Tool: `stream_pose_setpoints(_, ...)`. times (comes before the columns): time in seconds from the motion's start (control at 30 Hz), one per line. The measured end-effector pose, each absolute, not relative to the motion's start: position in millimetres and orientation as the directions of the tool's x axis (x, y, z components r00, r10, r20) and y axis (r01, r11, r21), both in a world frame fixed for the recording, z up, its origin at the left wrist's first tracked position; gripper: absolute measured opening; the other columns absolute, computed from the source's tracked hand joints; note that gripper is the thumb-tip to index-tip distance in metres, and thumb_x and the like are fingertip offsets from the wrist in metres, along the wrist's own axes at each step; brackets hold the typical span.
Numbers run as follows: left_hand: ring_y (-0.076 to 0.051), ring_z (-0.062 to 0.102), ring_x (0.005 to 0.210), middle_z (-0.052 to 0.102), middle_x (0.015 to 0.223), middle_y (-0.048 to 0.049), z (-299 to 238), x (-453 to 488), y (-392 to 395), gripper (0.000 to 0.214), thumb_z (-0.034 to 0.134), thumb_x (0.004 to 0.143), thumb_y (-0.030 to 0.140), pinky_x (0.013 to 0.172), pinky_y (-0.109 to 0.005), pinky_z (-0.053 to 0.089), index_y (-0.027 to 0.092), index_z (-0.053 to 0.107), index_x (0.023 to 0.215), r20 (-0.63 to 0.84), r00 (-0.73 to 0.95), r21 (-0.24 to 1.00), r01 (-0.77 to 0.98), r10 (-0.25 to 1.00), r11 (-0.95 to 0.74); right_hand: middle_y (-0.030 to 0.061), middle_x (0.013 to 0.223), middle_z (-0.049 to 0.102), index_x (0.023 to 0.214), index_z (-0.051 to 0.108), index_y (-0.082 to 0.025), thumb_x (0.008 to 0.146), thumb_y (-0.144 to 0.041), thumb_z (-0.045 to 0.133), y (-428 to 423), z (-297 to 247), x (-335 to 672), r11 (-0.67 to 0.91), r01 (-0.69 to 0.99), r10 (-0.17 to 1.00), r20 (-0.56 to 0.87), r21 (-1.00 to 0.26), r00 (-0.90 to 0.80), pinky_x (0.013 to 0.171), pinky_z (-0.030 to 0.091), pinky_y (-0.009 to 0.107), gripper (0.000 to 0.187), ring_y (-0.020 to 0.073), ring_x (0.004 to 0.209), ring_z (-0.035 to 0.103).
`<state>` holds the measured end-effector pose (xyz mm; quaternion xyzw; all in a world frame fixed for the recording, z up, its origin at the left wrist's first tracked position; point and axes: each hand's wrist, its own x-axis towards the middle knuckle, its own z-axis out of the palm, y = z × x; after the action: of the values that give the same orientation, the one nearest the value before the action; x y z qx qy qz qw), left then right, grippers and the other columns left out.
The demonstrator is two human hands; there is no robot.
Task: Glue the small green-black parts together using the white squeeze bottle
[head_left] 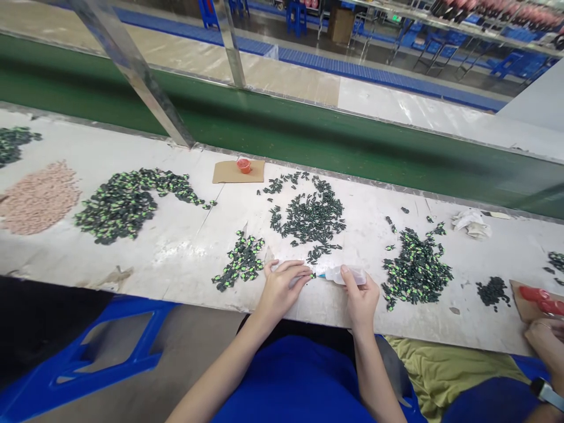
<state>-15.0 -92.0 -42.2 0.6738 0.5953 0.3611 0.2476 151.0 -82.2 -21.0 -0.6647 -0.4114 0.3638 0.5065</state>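
Near the front edge of the white bench, my left hand (282, 286) pinches a small black-and-green piece (312, 275) between its fingertips. My right hand (363, 296) is wrapped round a translucent squeeze bottle (346, 275), tipped sideways. The bottle's thin blue nozzle points left and meets or nearly meets the small piece; I cannot tell if they touch. Left of my left hand lies a small pile of black-and-green pieces (241, 258). Just beyond both hands spreads a pile of plain dark pieces (312, 214). To the right of my right hand sits another black-and-green pile (414, 267).
Farther left are a large black-and-green pile (118, 205) and a pink pile (42, 197). A red cup (244, 165) stands on cardboard (220, 172) at the back. A crumpled white cloth (470, 224) lies right. A co-worker's hand (546, 341) is at far right. A metal post (145, 88) rises behind.
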Motion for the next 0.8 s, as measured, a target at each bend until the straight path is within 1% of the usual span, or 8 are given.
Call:
stream_pose_setpoints(0.1,-0.021,0.066,0.097,0.076,0.089,0.0002,-42,-15,-92,0.008,0.064,0.083,0.022,0.104,-0.045,0.024,0.027,0.07,0.085,0.185,0.027,0.764,0.625,0.982,-0.162,-0.0014,0.053,0.056,0.058,0.058,-0.015,0.065,-0.047,0.071,-83,-24,153,-0.141,0.149,0.902,-0.065,-0.979,0.427,0.05,0.04,0.025,0.035,0.0128,0.052,0.048)
stream_pose_setpoints(0.23,-0.02,0.066,0.096,0.076,0.089,-0.0006,-43,-15,-91,0.008,0.064,0.083,0.022,0.104,-0.044,0.025,0.027,0.07,0.084,0.184,0.021,0.768,0.621,0.983,-0.157,-0.0008,0.059,0.058,0.068,0.059,-0.015,0.068,-0.048,0.069,-82,-28,159,-0.046,-0.027,0.814,-0.053,-0.999,0.578,0.045,0.039,0.023,0.034,0.0111,0.049,0.049)
stream_pose_setpoints(0.3,-0.02,0.066,0.096,0.075,0.089,-0.0006,-44,-15,-91,0.008,0.064,0.083,0.021,0.104,-0.045,0.025,0.027,0.07,0.085,0.194,0.028,0.769,0.616,0.981,-0.17,0.0005,0.07,0.062,0.079,0.059,-0.015,0.069,-0.045,0.069,-80,-25,163,0.038,-0.071,0.769,-0.017,-0.997,0.639,0.052,0.046,0.025,0.033,0.0125,0.056,0.056)
stream_pose_setpoints(0.4,-0.021,0.066,0.097,0.075,0.088,0.0001,-45,-15,-91,0.011,0.064,0.083,0.019,0.103,-0.046,0.025,0.027,0.069,0.087,0.215,0.047,0.767,0.61,0.975,-0.199,0.0021,0.085,0.066,0.092,0.053,-0.019,0.066,-0.036,0.073,-72,-17,169,0.108,-0.061,0.742,0.04,-0.992,0.669,0.073,0.052,0.032,0.037,0.017,0.076,0.066)
stream_pose_setpoints(0.5,-0.021,0.066,0.097,0.075,0.09,-0.0008,-47,-16,-92,0.013,0.061,0.085,0.019,0.103,-0.046,0.025,0.028,0.069,0.089,0.24,0.06,0.755,0.616,0.969,-0.225,0.0039,0.091,0.068,0.092,0.043,-0.023,0.062,-0.03,0.077,-58,-10,173,0.178,-0.024,0.741,0.118,-0.984,0.661,0.084,0.05,0.036,0.047,0.02,0.092,0.067)
stream_pose_setpoints(0.57,-0.021,0.066,0.097,0.075,0.091,-0.0014,-48,-16,-93,0.013,0.061,0.086,0.02,0.102,-0.046,0.026,0.028,0.069,0.091,0.259,0.073,0.743,0.622,0.963,-0.247,0.0064,0.094,0.069,0.093,0.039,-0.023,0.058,-0.028,0.079,-48,-10,176,0.188,0.005,0.765,0.149,-0.982,0.626,0.085,0.05,0.037,0.053,0.0209,0.094,0.067)
stream_pose_setpoints(0.67,-0.021,0.064,0.098,0.074,0.093,-0.0022,-49,-17,-93,0.013,0.061,0.086,0.021,0.096,-0.044,0.03,0.026,0.068,0.095,0.312,0.1,0.722,0.622,0.945,-0.304,0.0111,0.098,0.07,0.094,0.045,-0.021,0.056,-0.032,0.08,-39,-14,177,0.082,0.112,0.812,0.131,-0.99,0.568,0.08,0.051,0.037,0.053,0.0215,0.088,0.067)
stream_pose_setpoints(0.8,-0.022,0.06,0.101,0.071,0.099,-0.0048,-50,-16,-92,0.013,0.061,0.086,0.021,0.088,-0.04,0.034,0.024,0.067,0.097,0.38,0.098,0.683,0.641,0.92,-0.351,0.0132,0.102,0.07,0.095,0.057,-0.016,0.059,-0.041,0.077,-37,-18,176,-0.055,0.396,0.838,0.173,-0.917,0.518,0.073,0.048,0.033,0.048,0.0221,0.085,0.065)
